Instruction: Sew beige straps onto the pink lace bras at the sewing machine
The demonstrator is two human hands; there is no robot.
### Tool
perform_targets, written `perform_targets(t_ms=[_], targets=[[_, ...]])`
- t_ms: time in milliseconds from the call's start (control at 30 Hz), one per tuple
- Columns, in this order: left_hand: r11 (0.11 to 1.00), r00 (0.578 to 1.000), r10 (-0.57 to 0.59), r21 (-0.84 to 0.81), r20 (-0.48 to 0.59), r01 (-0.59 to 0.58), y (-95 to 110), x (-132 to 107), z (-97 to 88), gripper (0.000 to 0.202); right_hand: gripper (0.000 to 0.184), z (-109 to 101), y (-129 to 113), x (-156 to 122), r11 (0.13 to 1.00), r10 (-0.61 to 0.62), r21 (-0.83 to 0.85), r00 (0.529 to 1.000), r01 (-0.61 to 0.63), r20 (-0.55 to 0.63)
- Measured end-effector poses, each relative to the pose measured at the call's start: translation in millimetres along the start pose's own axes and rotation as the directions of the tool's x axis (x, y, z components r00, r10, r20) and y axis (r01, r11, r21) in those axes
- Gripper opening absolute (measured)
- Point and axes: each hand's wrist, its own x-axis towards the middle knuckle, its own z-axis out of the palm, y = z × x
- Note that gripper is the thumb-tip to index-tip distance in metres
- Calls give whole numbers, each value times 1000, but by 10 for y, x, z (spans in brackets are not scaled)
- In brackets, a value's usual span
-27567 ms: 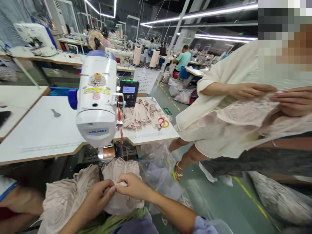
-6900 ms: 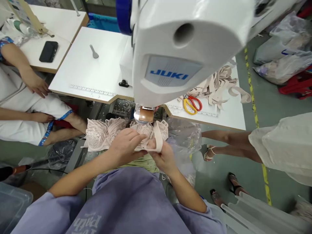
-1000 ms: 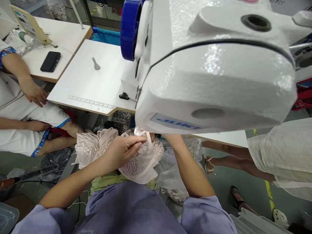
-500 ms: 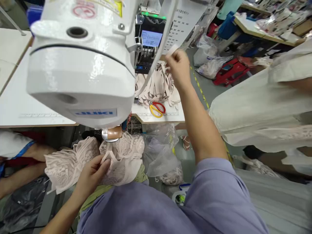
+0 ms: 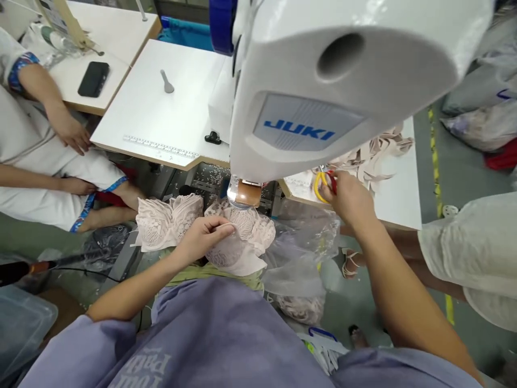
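A pale pink lace bra [image 5: 169, 226] lies on my lap below the head of a white sewing machine [image 5: 323, 91]. My left hand [image 5: 204, 237] pinches the lace of one cup, fingers closed on it. My right hand [image 5: 349, 199] reaches to the table edge and closes on the red and yellow scissors [image 5: 323, 180]. Beige straps [image 5: 375, 153] lie in a heap just beyond the scissors.
A white table [image 5: 161, 118] carries a ruler strip and a grey tool [image 5: 167, 82]. A seated person in white [image 5: 36, 161] is at the left, by a black phone [image 5: 93, 78]. Another person in cream clothes [image 5: 476, 253] stands at the right. Plastic bags [image 5: 299, 258] hang beside my knee.
My right hand has come down from the heap of straps at the back to the scissors at the table edge. My left hand stays on the bra. The view has tilted down and left.
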Motion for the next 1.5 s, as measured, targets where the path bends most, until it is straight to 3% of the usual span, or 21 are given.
perform_targets(t_ms=[133, 200, 300, 400, 500, 633, 1033, 1500], targets=[[1000, 1000, 12, -26, 3, -12, -30, 2, -18, 33, 43, -160, 117, -663, 988, 51, 147, 998, -53, 20], [999, 1000, 14, -31, 8, -14, -52, 9, -20, 34, 45, -212, 127, -1044, 949, 14, 313, 995, -44, 96], [999, 999, 19, -27, 33, -18, -58, 9, -6, 35, 45, -292, -75, -1492, 833, -172, 553, 954, 9, 244], [999, 998, 31, -10, 52, -30, -35, -8, 13, 35, 42, -382, -457, -1691, 759, -349, 640, 904, 119, 246], [999, 998, 27, 17, 64, -28, -20, -39, 21, 36, 42, -437, -760, -1702, 717, -438, 665, 878, 210, 195], [999, 997, 37, -10, 69, -37, -30, -77, 14, 34, 41, -434, -898, -1648, 707, -496, 656, 847, 266, 191], [1000, 996, 26, -16, 90, -25, -4, -94, -16, 33, 33, -453, -985, -1579, 688, -546, 661, 813, 300, 200], [995, 993, -67, -64, 102, 73, -17, -56, 5, 37, 29, -381, -829, -1577, 706, -483, 671, 847, 226, 223]])
